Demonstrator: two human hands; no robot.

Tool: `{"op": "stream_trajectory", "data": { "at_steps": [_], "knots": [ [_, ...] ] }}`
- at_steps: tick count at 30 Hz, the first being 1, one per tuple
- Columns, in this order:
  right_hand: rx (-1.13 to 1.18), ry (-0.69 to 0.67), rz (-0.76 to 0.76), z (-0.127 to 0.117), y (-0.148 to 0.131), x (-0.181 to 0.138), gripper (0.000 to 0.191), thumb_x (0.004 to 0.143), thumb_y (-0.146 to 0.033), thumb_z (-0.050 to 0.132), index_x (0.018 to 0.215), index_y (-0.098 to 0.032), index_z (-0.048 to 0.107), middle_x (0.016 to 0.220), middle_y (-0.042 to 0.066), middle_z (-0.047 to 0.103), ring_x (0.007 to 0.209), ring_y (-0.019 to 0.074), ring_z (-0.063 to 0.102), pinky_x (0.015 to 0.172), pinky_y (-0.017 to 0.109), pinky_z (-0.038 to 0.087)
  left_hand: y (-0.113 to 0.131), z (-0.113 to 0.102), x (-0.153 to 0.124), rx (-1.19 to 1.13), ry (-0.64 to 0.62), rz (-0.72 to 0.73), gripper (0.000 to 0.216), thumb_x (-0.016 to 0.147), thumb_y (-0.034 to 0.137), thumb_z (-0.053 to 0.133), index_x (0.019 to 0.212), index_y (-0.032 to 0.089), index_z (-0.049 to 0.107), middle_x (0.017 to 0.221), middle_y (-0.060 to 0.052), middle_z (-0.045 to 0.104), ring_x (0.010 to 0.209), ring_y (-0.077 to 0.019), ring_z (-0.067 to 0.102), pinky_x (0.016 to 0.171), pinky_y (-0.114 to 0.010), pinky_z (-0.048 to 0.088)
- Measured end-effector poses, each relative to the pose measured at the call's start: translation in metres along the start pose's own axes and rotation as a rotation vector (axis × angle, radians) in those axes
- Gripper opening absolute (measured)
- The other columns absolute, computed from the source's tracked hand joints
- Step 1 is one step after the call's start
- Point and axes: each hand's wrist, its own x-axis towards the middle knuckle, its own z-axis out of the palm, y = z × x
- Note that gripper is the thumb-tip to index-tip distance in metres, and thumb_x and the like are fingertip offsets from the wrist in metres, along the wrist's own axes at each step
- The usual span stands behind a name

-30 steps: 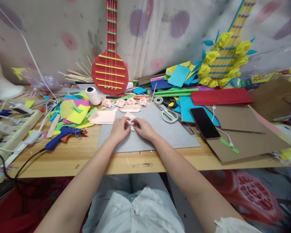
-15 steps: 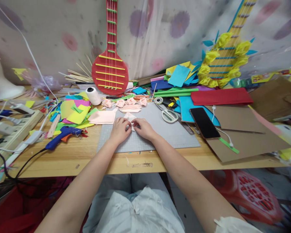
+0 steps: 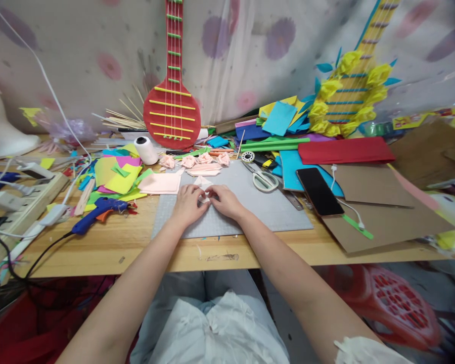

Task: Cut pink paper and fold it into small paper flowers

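My left hand and my right hand meet over a small pale pink folded paper piece on the grey cutting mat. Both hands have curled fingers pinching the paper between them; most of the piece is hidden under my fingers. A stack of pale pink paper squares lies just left of my left hand. Several finished pink paper flowers sit in a row beyond the mat.
A blue glue gun lies left on the wooden table. Scissors, a black phone, brown cardboard and coloured paper scraps surround the mat. A red cardboard guitar leans at the back.
My hands have closed a little nearer together on the paper; the fingertips shifted slightly. Nothing else has moved.
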Motion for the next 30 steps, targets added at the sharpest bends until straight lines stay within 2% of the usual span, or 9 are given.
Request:
{"op": "stream_trajectory", "data": {
  "at_steps": [11,16,23,30],
  "knots": [
    [-0.013,-0.002,0.032,-0.0001,-0.0033,0.0015,0.023,0.078,-0.01,0.046,0.096,-0.018,0.058,0.086,0.003,0.063,0.084,0.0162,0.051,0.081,0.03,0.036,0.0,-0.0002,-0.0004,-0.025,-0.013,-0.035,0.032,0.066,0.046,0.063,0.086,0.022,0.058,0.101,-0.005,0.053,0.102,-0.0235,0.043,0.095,-0.041,0.03],
    [-0.009,-0.028,0.02,-0.0036,-0.0076,-0.0002,0.021,0.074,-0.013,0.054,0.093,-0.018,0.059,0.085,0.002,0.062,0.081,0.0156,0.051,0.079,0.029,0.036,-0.0004,-0.0024,-0.0011,-0.048,-0.036,-0.027,0.041,0.061,0.051,0.065,0.088,0.022,0.058,0.102,-0.006,0.053,0.103,-0.0244,0.043,0.096,-0.042,0.03],
    [-0.007,-0.021,0.007,-0.0016,-0.0033,-0.0015,0.028,0.072,-0.016,0.059,0.099,-0.018,0.055,0.088,0.003,0.062,0.083,0.0154,0.05,0.079,0.029,0.036,-0.0045,-0.0026,0.0001,-0.068,-0.095,-0.032,0.016,0.073,0.028,0.053,0.088,0.022,0.057,0.105,-0.005,0.053,0.109,-0.0232,0.042,0.103,-0.046,0.021],
    [-0.005,-0.01,0.024,-0.001,-0.0031,-0.0017,0.03,0.072,-0.015,0.059,0.101,-0.018,0.054,0.087,0.003,0.061,0.083,0.0155,0.05,0.079,0.029,0.036,-0.0038,-0.0002,-0.0002,-0.026,-0.033,-0.056,0.015,0.075,0.022,0.051,0.085,0.025,0.06,0.1,-0.005,0.054,0.107,-0.0237,0.043,0.106,-0.052,0.014]
  ]
}}
